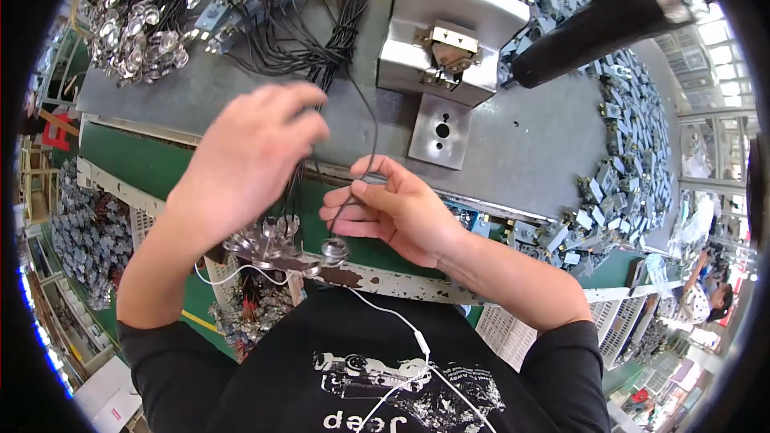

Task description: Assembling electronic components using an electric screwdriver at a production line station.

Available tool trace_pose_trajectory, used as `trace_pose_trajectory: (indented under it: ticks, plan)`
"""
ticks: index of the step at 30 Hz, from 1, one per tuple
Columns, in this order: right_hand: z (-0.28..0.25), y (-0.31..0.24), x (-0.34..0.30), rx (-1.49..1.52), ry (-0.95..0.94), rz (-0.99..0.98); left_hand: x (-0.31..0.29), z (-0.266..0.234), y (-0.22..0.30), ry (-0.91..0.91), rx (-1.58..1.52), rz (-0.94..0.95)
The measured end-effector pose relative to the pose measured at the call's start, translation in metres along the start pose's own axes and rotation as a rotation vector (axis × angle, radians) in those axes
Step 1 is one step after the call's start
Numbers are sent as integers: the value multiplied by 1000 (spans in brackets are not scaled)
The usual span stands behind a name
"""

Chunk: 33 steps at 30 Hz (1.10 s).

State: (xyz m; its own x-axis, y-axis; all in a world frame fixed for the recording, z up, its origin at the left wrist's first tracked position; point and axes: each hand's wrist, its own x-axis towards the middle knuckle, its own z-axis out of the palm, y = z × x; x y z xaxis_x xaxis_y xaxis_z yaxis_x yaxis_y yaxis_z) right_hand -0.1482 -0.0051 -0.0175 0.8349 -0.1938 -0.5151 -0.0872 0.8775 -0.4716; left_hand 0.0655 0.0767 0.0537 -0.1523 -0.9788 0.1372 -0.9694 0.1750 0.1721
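A black wire (374, 124) runs down from the bundle on the bench into my right hand (397, 208), pinched between thumb and fingers. A round shiny metal cup (334, 251) hangs at the wire's lower end, just below the hand. My left hand (253, 144), blurred, is over the bench's front edge with its fingers apart and nothing visible in them. Beneath it, more black wires hang over the edge, ending in a cluster of metal cups (265, 240). The tied bundle of black wires (341, 44) lies beyond both hands.
A metal press-like machine (449, 32) with a flat plate (441, 130) stands ahead. A black tube-shaped thing (601, 24) juts in at upper right. Blue-grey blocks (638, 152) heap along the right; metal cups on wires (144, 32) lie far left. A white cable (385, 309) crosses my shirt.
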Motion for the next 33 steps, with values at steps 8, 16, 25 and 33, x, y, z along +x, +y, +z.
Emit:
trace_pose_trajectory:
  ticks: [8, 16, 25, 33]
  plan:
    - [-1, -2, 6, 57, -44, 21, 4, 24, -14, -337, -225, 270]
    - [3, -1, 12, 76, -89, 4, 14, 34, -10, -342, -88, 282]
    - [14, -34, -59, -1059, 56, -115, 33, 10, 11, 22, -273, 193]
    - [-6, -84, -59, -1894, 299, -495, 46, 29, 0, -15, -426, 229]
